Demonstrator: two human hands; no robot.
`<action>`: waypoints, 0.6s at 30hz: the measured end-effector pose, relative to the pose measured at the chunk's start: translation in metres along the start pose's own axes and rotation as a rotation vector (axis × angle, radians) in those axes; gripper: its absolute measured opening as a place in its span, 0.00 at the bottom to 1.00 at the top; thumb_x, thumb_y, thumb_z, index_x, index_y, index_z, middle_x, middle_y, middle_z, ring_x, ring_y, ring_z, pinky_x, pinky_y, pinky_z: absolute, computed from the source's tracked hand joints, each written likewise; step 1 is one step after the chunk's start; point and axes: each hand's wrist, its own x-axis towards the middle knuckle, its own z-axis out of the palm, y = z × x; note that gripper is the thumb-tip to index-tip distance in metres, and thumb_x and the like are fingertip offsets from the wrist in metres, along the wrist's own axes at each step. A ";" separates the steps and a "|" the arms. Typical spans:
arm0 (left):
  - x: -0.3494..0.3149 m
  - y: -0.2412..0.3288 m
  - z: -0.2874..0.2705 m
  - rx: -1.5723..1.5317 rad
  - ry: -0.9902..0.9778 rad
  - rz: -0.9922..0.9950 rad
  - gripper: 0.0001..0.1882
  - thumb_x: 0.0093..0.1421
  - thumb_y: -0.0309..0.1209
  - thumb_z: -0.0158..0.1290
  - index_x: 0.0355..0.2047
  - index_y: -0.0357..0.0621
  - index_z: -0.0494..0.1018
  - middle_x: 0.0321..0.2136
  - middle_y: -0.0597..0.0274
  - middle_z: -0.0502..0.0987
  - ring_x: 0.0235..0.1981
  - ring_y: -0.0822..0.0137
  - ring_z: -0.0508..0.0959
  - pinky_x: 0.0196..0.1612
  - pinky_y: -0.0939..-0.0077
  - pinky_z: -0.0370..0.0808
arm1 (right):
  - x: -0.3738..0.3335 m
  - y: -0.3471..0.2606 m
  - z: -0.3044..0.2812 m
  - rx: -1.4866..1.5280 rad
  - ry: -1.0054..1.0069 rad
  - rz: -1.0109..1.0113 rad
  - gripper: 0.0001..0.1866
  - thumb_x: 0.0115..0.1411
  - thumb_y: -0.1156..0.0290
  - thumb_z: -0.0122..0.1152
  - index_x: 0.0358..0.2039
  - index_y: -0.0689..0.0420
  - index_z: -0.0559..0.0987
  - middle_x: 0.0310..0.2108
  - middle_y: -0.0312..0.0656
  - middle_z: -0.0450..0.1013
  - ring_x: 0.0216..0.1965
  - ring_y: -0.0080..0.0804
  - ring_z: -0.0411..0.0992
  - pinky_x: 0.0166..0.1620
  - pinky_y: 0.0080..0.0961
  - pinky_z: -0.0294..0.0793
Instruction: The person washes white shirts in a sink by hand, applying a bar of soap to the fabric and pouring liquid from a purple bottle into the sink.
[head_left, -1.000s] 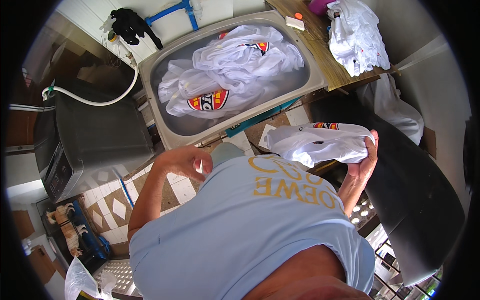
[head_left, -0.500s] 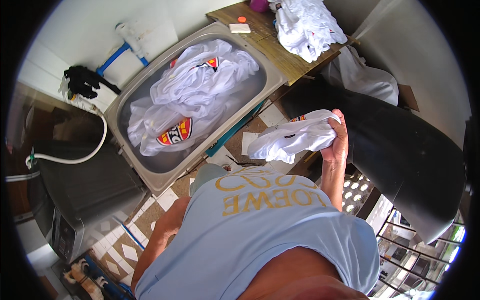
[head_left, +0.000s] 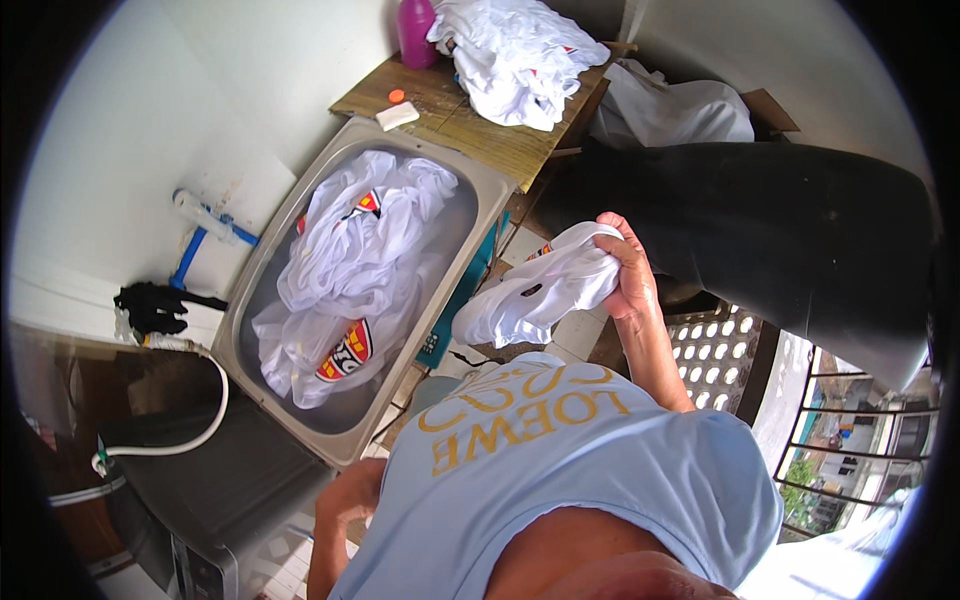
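Note:
My right hand (head_left: pixel 630 275) is closed round one end of a bunched white garment (head_left: pixel 545 285) with a small coloured print. The cloth hangs in the air to the right of the sink, apart from its rim. At lower left, my left hand (head_left: pixel 348 492) is bent in against my light blue shirt, its fingers hidden. More white garments (head_left: pixel 350 250) with red, yellow and black prints lie heaped in cloudy water inside the grey sink (head_left: pixel 488 190).
Behind the sink, a wooden top (head_left: pixel 445 112) bears a white garment pile (head_left: pixel 520 60), a purple bottle (head_left: pixel 416 38), an orange cap (head_left: pixel 397 96) and a white bar (head_left: pixel 398 116). A white hose (head_left: pixel 215 405) curves over a dark appliance (head_left: pixel 220 455). A large black curved object (head_left: pixel 760 215) stands right.
The view has shifted, so the sink now sits lower and further left. My right hand still grips the white garment, and the cloth's folds have changed slightly.

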 end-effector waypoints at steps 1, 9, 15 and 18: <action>0.002 0.002 0.001 0.002 0.015 0.016 0.16 0.43 0.28 0.61 0.34 0.40 0.76 0.29 0.56 0.77 0.30 0.64 0.76 0.32 0.71 0.72 | 0.001 -0.004 0.000 -0.002 0.001 -0.005 0.12 0.53 0.81 0.55 0.38 0.54 0.72 0.29 0.39 0.73 0.29 0.28 0.73 0.35 0.26 0.78; 0.026 0.019 0.014 -0.022 0.188 0.107 0.15 0.43 0.27 0.61 0.34 0.39 0.77 0.29 0.57 0.77 0.29 0.66 0.76 0.32 0.72 0.72 | 0.017 -0.002 -0.013 0.044 -0.004 -0.028 0.11 0.52 0.82 0.54 0.36 0.55 0.73 0.28 0.41 0.75 0.29 0.33 0.76 0.35 0.30 0.79; 0.036 0.029 0.011 -0.001 0.181 0.129 0.14 0.44 0.27 0.61 0.33 0.39 0.77 0.29 0.58 0.77 0.28 0.67 0.75 0.31 0.73 0.71 | 0.016 -0.009 -0.024 0.081 0.035 -0.047 0.11 0.52 0.83 0.54 0.36 0.55 0.73 0.28 0.41 0.74 0.28 0.32 0.76 0.34 0.30 0.79; 0.029 0.028 0.004 0.019 0.141 0.122 0.13 0.44 0.27 0.61 0.33 0.39 0.77 0.28 0.58 0.77 0.28 0.68 0.75 0.31 0.73 0.71 | 0.019 -0.003 -0.028 0.085 0.062 -0.045 0.11 0.52 0.83 0.54 0.36 0.55 0.74 0.28 0.41 0.75 0.27 0.30 0.75 0.33 0.27 0.78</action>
